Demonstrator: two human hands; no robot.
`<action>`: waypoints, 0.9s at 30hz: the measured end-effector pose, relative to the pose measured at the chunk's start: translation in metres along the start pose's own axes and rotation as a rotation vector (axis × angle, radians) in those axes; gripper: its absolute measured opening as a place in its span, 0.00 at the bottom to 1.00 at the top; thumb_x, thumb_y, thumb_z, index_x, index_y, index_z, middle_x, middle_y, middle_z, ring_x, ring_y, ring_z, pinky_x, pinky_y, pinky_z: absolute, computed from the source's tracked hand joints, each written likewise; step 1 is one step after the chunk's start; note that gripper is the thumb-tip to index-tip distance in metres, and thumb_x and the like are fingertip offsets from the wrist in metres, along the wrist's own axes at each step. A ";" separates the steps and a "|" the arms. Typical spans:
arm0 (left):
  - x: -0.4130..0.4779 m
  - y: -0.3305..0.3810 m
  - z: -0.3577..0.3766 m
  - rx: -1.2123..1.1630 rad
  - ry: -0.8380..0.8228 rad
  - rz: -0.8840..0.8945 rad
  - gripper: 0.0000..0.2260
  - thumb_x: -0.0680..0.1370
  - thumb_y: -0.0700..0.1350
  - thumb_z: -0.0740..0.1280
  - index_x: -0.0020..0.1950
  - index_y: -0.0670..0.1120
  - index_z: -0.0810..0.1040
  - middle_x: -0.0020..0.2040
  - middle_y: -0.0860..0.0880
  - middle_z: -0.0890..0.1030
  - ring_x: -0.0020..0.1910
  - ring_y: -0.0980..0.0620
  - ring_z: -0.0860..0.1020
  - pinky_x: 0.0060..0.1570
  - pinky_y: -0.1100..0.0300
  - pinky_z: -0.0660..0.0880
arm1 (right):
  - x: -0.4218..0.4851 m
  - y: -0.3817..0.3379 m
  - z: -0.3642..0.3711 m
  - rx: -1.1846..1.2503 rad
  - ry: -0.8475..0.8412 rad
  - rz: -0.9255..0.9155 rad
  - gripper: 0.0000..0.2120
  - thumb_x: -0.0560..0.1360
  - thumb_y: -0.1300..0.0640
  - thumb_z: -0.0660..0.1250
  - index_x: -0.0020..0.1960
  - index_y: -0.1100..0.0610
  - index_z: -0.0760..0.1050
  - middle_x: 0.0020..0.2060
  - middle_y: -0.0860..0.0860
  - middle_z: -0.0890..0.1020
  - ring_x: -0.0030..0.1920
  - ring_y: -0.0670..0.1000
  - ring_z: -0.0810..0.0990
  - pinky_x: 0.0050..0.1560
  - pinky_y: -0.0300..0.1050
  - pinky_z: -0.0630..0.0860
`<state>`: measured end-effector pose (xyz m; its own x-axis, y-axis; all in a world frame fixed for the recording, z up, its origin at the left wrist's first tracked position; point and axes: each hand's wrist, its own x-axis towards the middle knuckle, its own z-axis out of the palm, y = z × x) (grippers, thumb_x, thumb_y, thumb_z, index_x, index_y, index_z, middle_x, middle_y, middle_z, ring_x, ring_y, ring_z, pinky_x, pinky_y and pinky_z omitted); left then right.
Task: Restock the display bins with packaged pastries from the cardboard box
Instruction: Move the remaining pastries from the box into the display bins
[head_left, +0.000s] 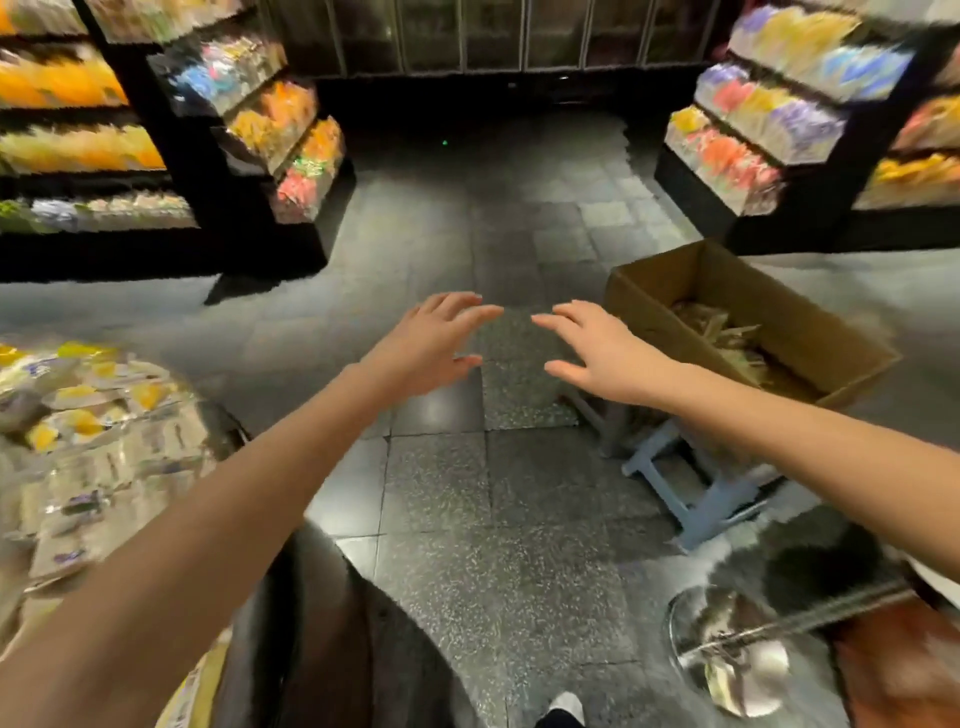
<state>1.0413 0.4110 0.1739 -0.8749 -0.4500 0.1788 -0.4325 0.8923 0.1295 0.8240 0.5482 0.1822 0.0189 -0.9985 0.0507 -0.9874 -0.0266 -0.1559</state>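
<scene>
Both hands mid-frame, empty, fingers spread: left hand (434, 338), right hand (597, 345) beside cardboard box (810, 332) at right.

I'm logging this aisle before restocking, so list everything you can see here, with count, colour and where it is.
cardboard box: one, brown, open, right of centre, above the stool
pastry packets: several, tan, inside the box; too blurred to count
stool: one, pale blue-grey, under the box
heaped packets: many, clear with yellow, left edge
shelf racks: two, black, far left and far right, holding blurred multicoloured packets
metal stand base: one, silver, round, lower right floor
floor: grey speckled tiles
shoe: one, white toe, bottom edge
hands: left hand and right hand, both bare, open, empty, stretched out over the floor
</scene>
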 end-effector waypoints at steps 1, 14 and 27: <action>0.030 0.014 0.009 -0.006 0.009 0.051 0.30 0.78 0.47 0.69 0.77 0.50 0.63 0.75 0.43 0.64 0.73 0.40 0.62 0.70 0.44 0.64 | -0.009 0.030 -0.004 -0.006 -0.004 0.045 0.30 0.81 0.47 0.61 0.79 0.53 0.56 0.75 0.57 0.61 0.76 0.57 0.56 0.74 0.51 0.57; 0.313 0.153 0.095 -0.091 0.003 0.432 0.26 0.79 0.49 0.67 0.76 0.49 0.65 0.73 0.43 0.67 0.72 0.40 0.64 0.69 0.44 0.66 | -0.095 0.300 -0.041 0.000 -0.015 0.511 0.29 0.81 0.49 0.61 0.78 0.54 0.56 0.76 0.57 0.61 0.76 0.58 0.57 0.75 0.54 0.57; 0.542 0.154 0.181 -0.106 -0.188 0.499 0.26 0.81 0.51 0.64 0.78 0.54 0.60 0.77 0.47 0.61 0.75 0.44 0.59 0.73 0.46 0.61 | -0.005 0.472 -0.021 0.048 0.002 0.790 0.30 0.81 0.49 0.61 0.79 0.53 0.55 0.76 0.58 0.61 0.76 0.60 0.56 0.75 0.59 0.58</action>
<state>0.4611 0.3113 0.1145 -0.9965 0.0502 0.0673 0.0612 0.9830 0.1730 0.3542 0.5420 0.1285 -0.6856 -0.7223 -0.0906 -0.7004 0.6884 -0.1885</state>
